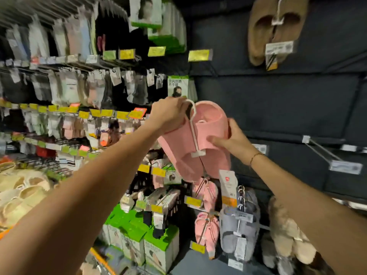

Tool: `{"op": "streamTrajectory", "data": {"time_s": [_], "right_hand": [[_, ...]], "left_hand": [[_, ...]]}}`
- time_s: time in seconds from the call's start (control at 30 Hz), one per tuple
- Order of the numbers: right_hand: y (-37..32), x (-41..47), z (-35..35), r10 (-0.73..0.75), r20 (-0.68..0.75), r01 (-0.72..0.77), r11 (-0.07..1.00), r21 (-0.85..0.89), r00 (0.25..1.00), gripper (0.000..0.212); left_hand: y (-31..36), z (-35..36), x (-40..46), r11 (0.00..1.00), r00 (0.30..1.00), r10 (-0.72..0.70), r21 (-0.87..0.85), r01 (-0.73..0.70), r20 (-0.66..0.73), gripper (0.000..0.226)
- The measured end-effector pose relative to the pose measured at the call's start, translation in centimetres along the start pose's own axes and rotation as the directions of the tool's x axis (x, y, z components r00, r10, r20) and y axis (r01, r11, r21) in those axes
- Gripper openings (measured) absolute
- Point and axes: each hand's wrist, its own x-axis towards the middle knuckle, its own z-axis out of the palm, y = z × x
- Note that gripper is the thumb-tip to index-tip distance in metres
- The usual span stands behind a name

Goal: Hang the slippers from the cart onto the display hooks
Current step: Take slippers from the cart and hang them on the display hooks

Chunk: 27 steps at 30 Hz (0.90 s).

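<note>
A pair of pink slippers (206,135) on a white plastic hanger (193,126) is held up in front of the dark display wall. My left hand (168,114) grips the hanger's hook at the top. My right hand (231,140) holds the right slipper's side, thumb across its front. A bare display hook (325,152) with a white label sticks out of the wall to the right, apart from the slippers. Cream slippers (21,195) lie heaped at the far left, presumably in the cart.
Brown fuzzy slippers (276,28) hang at the top right. Pink slippers (206,231), grey slippers (238,231) and beige fluffy slippers (286,235) hang below. Sock racks (65,90) with yellow price tags fill the left. Green boxes (158,247) are stacked low.
</note>
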Motion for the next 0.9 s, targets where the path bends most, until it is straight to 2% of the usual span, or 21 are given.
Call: {"op": "streamTrajectory", "data": {"time_s": [0.07,0.17,0.23,0.33,0.43,0.57,0.63,0.73,0.83,0.9], "right_hand": [[0.9,-0.2,-2.2,0.052,-0.082,-0.047,0.997,0.061,0.995,0.076],[0.9,0.3,-5.1,0.065,-0.192,-0.041,0.991,0.128,0.979,0.088],[0.5,0.8,-7.2,0.061,-0.282,-0.022,0.99,0.138,0.957,0.08],[-0.6,1.9,-10.3,0.043,-0.428,0.031,0.986,0.165,0.903,0.048],[-2.3,3.7,-13.2,-0.005,-0.505,0.075,0.99,0.118,0.863,0.044],[-5.8,7.1,-16.6,-0.064,-0.575,0.167,0.978,0.129,0.816,0.04],[-8.4,9.1,-18.2,-0.086,-0.607,0.218,0.965,0.147,0.79,0.038],[-12.2,12.1,-20.8,-0.106,-0.611,0.235,0.963,0.135,0.785,0.038],[-15.3,15.1,-23.3,-0.123,-0.635,0.257,0.958,0.124,0.763,0.039],[-17.2,17.2,-25.0,-0.12,-0.651,0.287,0.945,0.156,0.75,0.037]], "left_hand": [[2.2,0.4,3.0,0.998,0.999,0.035,-0.055,-0.036,-0.009,0.035],[5.7,1.0,7.1,0.977,0.985,0.168,-0.13,-0.17,-0.028,0.033],[7.8,1.2,9.5,0.964,0.977,0.209,-0.159,-0.214,-0.053,0.03],[10.4,1.4,12.9,0.952,0.969,0.216,-0.195,-0.237,-0.123,0.025],[12.2,1.2,16.8,0.923,0.944,0.248,-0.244,-0.299,-0.218,0.024],[13.8,-0.8,22.5,0.891,0.932,0.174,-0.351,-0.287,-0.319,0.032],[14.0,-2.0,25.2,0.796,0.94,0.152,-0.525,-0.3,-0.306,0.033],[13.5,-3.3,29.2,0.552,0.954,0.038,-0.79,-0.269,-0.298,0.039],[13.2,-3.5,32.3,0.314,0.958,-0.092,-0.921,-0.23,-0.271,0.056],[13.7,-2.9,33.8,0.217,0.963,-0.117,-0.953,-0.212,-0.241,0.056]]}}
